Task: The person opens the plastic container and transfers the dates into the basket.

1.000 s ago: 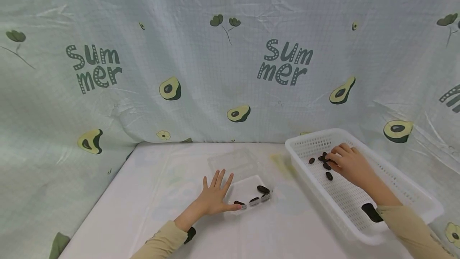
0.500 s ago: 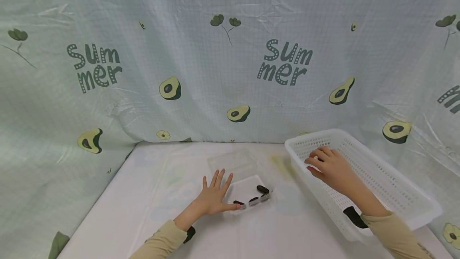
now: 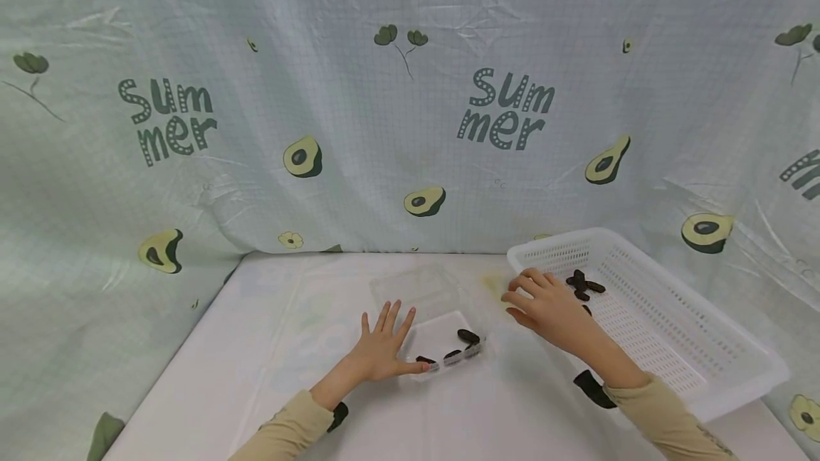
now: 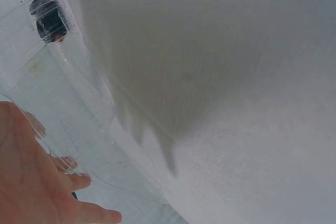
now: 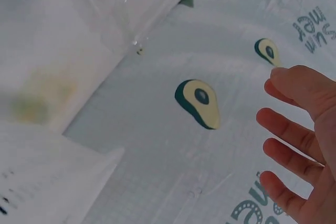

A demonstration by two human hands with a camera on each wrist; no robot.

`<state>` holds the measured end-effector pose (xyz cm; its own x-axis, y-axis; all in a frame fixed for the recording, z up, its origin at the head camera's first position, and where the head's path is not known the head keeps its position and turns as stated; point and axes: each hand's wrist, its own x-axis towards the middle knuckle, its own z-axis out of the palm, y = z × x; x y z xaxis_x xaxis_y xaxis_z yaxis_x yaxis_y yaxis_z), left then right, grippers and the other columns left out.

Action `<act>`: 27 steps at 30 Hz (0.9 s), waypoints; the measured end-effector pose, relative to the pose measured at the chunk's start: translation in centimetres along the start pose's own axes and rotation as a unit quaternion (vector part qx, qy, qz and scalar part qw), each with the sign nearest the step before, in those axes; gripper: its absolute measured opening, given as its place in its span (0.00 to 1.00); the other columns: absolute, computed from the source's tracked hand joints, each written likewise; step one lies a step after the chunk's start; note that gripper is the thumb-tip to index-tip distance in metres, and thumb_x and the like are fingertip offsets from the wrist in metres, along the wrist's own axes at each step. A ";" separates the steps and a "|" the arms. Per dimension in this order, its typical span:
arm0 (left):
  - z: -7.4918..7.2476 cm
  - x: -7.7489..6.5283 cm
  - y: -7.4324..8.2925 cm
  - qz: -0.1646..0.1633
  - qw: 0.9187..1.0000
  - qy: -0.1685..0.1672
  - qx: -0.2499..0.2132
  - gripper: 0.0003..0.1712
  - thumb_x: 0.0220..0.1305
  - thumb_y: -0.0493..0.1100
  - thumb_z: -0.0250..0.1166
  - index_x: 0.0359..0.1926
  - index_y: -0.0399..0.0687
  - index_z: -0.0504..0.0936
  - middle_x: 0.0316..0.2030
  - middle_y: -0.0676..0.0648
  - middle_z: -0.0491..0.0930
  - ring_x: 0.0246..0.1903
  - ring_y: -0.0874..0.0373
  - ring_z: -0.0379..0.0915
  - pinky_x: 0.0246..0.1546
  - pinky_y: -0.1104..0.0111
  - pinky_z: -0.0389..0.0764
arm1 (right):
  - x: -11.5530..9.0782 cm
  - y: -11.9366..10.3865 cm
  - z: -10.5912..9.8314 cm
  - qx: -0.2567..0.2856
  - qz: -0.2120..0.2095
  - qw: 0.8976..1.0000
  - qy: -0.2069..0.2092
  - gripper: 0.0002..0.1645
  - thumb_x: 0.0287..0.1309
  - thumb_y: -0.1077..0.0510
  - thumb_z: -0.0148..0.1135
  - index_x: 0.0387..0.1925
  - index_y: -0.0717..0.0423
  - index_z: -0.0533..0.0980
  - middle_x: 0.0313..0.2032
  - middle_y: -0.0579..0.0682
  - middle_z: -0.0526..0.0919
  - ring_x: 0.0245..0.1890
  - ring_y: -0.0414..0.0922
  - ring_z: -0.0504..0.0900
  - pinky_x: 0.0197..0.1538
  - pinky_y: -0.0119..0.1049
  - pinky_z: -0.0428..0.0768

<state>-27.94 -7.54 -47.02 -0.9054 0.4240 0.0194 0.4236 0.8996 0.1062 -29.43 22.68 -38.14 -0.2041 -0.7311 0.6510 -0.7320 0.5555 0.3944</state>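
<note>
My left hand point(image 3: 381, 356) lies with spread fingers at the left of a clear plastic box point(image 3: 442, 326), its thumb along the near edge. Several dark oblong pieces like dates point(image 3: 468, 336) lie along the box's near and right sides. In the left wrist view one dark piece point(image 4: 50, 19) shows through the plastic beside the left hand point(image 4: 42, 171). My right hand point(image 3: 551, 311) hovers over the white basket's left rim. In the right wrist view its thumb and index fingertips point(image 5: 289, 80) meet while the others bend loosely; I cannot tell whether something is between them.
The white perforated basket point(image 3: 724, 333) stands at the right, with several dark pieces point(image 3: 579, 282) near its far left part. Behind the box lies its clear raised lid point(image 3: 416, 287). A printed curtain point(image 3: 359, 112) closes off the back of the white table point(image 3: 256, 354).
My right hand has come from the pile inside the basket leftward to the basket's left rim, uncovering pieces in the pile. The left hand and the box have stayed put.
</note>
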 end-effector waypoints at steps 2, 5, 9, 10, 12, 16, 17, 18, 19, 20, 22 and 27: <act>0.0 0.0 0.0 0.000 1.000 -0.001 0.002 0.57 0.48 0.78 0.46 0.70 0.50 0.43 0.69 0.37 0.40 0.68 0.40 0.36 0.56 0.35 0.45 | 0.4 -0.5 0.5 0.003 -0.002 1.000 -0.002 0.23 0.68 0.48 0.36 0.31 0.50 0.77 0.31 0.47 0.76 0.36 0.46 0.72 0.33 0.39 0.71; -0.1 -0.1 -0.1 0.001 1.000 0.001 0.000 0.57 0.48 0.78 0.46 0.70 0.50 0.43 0.69 0.37 0.40 0.68 0.39 0.36 0.56 0.35 0.45 | 0.9 -1.3 1.4 0.008 0.001 1.000 -0.008 0.06 0.56 0.52 0.57 0.31 0.50 0.77 0.31 0.46 0.75 0.36 0.45 0.72 0.33 0.37 0.70; -0.1 -0.1 -0.1 0.003 1.000 0.004 -0.006 0.57 0.48 0.78 0.47 0.69 0.49 0.44 0.68 0.36 0.41 0.68 0.39 0.36 0.55 0.34 0.45 | 1.4 -2.1 3.1 0.001 0.009 1.000 -0.023 0.17 0.35 0.56 0.73 0.31 0.48 0.76 0.30 0.45 0.75 0.36 0.44 0.71 0.34 0.36 0.70; -0.1 -0.1 -0.2 0.003 1.000 0.005 -0.008 0.57 0.48 0.78 0.47 0.69 0.49 0.44 0.68 0.37 0.41 0.68 0.39 0.36 0.55 0.34 0.45 | 1.4 -2.3 3.5 -0.003 0.010 1.000 -0.026 0.17 0.34 0.55 0.73 0.31 0.48 0.76 0.30 0.45 0.75 0.36 0.44 0.71 0.34 0.36 0.70; -0.1 -0.1 -0.2 0.003 1.000 0.003 -0.006 0.57 0.48 0.78 0.46 0.70 0.50 0.44 0.69 0.37 0.40 0.68 0.39 0.36 0.55 0.34 0.45 | 1.3 -2.6 4.4 -0.015 0.009 0.999 -0.035 0.17 0.35 0.53 0.73 0.31 0.47 0.75 0.30 0.45 0.74 0.36 0.44 0.71 0.33 0.36 0.69; 0.1 0.0 -0.3 0.002 1.000 0.001 -0.004 0.57 0.48 0.78 0.46 0.70 0.51 0.43 0.69 0.37 0.40 0.68 0.39 0.36 0.55 0.34 0.46 | 1.0 -3.0 6.0 -0.041 0.003 0.998 -0.050 0.17 0.36 0.50 0.72 0.30 0.46 0.74 0.31 0.45 0.74 0.36 0.43 0.71 0.33 0.36 0.68; 0.1 0.0 -0.3 0.002 1.000 0.001 -0.004 0.57 0.48 0.78 0.46 0.70 0.50 0.43 0.69 0.37 0.40 0.68 0.39 0.36 0.55 0.34 0.45 | 0.9 -3.1 6.4 -0.044 0.003 0.998 -0.055 0.18 0.36 0.49 0.72 0.31 0.45 0.74 0.32 0.45 0.74 0.36 0.43 0.70 0.33 0.36 0.69; 0.2 0.0 -0.3 0.002 1.000 0.002 -0.005 0.57 0.48 0.78 0.46 0.70 0.50 0.43 0.69 0.37 0.40 0.68 0.39 0.36 0.55 0.34 0.45 | 0.8 -3.1 6.8 -0.046 0.003 0.997 -0.059 0.18 0.35 0.48 0.72 0.31 0.46 0.74 0.33 0.45 0.73 0.36 0.43 0.70 0.33 0.36 0.69; 0.2 0.0 -0.4 0.003 1.000 0.003 -0.006 0.57 0.48 0.78 0.46 0.70 0.50 0.43 0.69 0.37 0.40 0.68 0.39 0.36 0.56 0.34 0.45 | 0.7 -3.2 7.1 -0.044 0.004 0.997 -0.064 0.19 0.35 0.48 0.72 0.31 0.46 0.74 0.33 0.45 0.73 0.36 0.43 0.70 0.34 0.36 0.70; 0.2 0.0 -0.4 0.004 1.000 0.003 -0.006 0.57 0.48 0.78 0.47 0.70 0.50 0.43 0.69 0.37 0.40 0.68 0.39 0.36 0.55 0.34 0.45 | 0.7 -3.3 7.4 -0.042 0.005 0.997 -0.068 0.19 0.35 0.48 0.72 0.31 0.46 0.74 0.33 0.45 0.73 0.36 0.43 0.70 0.34 0.36 0.70; 0.2 0.0 -0.4 0.004 1.000 0.004 -0.004 0.57 0.47 0.78 0.47 0.70 0.50 0.43 0.69 0.37 0.40 0.68 0.39 0.36 0.55 0.34 0.45 | 0.5 -3.3 8.0 -0.035 0.006 0.996 -0.080 0.19 0.36 0.47 0.72 0.31 0.45 0.74 0.34 0.45 0.73 0.36 0.43 0.69 0.34 0.35 0.69; 0.1 -0.1 -0.2 0.005 1.000 0.003 0.004 0.58 0.47 0.79 0.46 0.70 0.50 0.43 0.69 0.37 0.40 0.68 0.39 0.36 0.55 0.34 0.46 | 0.3 -3.4 9.4 -0.030 -0.001 0.995 -0.095 0.19 0.35 0.46 0.72 0.28 0.45 0.73 0.32 0.45 0.72 0.34 0.42 0.67 0.32 0.34 0.65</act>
<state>-27.97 -7.73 -47.15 -0.9013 0.4323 0.0262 0.4327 0.8961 0.0989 -33.10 16.86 -45.40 -0.3255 -0.7907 0.5185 -0.6938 0.5722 0.4372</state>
